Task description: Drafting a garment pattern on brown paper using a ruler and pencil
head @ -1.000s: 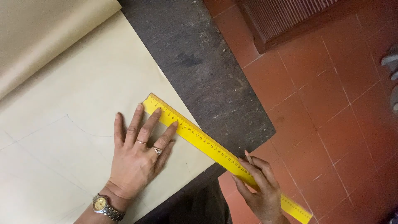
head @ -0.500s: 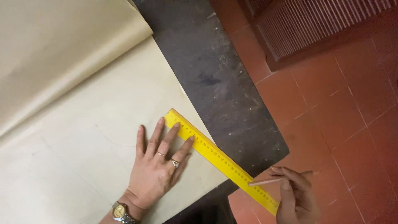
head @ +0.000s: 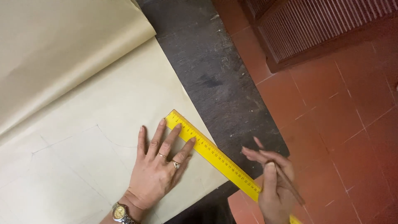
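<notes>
The left hand (head: 159,172) lies flat with fingers spread, pressing the yellow ruler (head: 213,155) on the paper (head: 103,112) at the table (head: 215,79) edge so it cannot slide, while the right hand (head: 273,182) grips a pencil (head: 290,184) beside the ruler's far end.

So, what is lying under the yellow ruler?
The yellow ruler lies on cream paper at its upper end, then over the dark tabletop. The left hand presses it; the right hand, holding a pencil, hides its lower end.
</notes>
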